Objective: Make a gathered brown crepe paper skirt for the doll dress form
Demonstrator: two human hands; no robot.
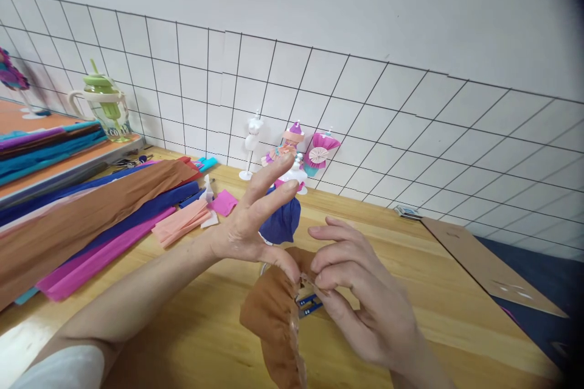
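Observation:
A gathered strip of brown crepe paper (269, 310) hangs in a curve below my hands, with a whitish, shiny band along its inner edge. My left hand (246, 228) has its fingers stretched apart, and its thumb tip touches that edge. Opposite it, my right hand (360, 292) pinches the same edge between thumb and index finger; a thin translucent bit shows at the pinch. Under the hands lie small blue thread snips (310, 306), partly covered. Just behind the left hand stands a mini dress form with a blue paper skirt (285, 219).
Long crepe paper strips (114, 206) in several colours cover the left side, with folded peach paper (181, 222) nearby. Small dress forms (252, 140) stand by the grid wall. A green-lidded bottle (107, 109) is at back left, a brown board (493, 264) at right.

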